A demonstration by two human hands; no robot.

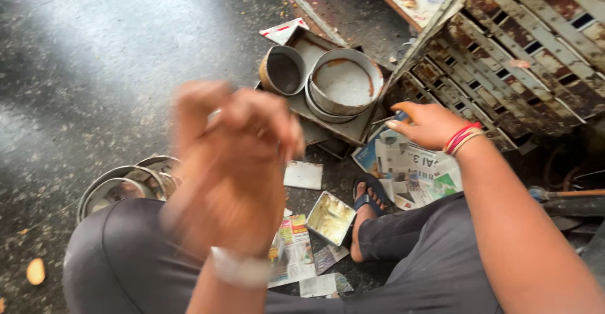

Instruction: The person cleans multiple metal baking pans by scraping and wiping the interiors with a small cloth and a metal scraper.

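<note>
The left hand point(236, 163) was raised close to the camera and blurred, fingers curled loosely inward; whether it held anything could not be told. The right hand point(423, 124) reached out with fingers partly spread, resting on the spread sheets of printed newspaper point(409, 172) beside the person's sandalled foot point(367, 202). Just beyond stood round, rust-stained metal baking tins point(343, 87) in a flat square metal tray point(353, 128), and a small square greased tin point(330, 217) lay near the knee.
</note>
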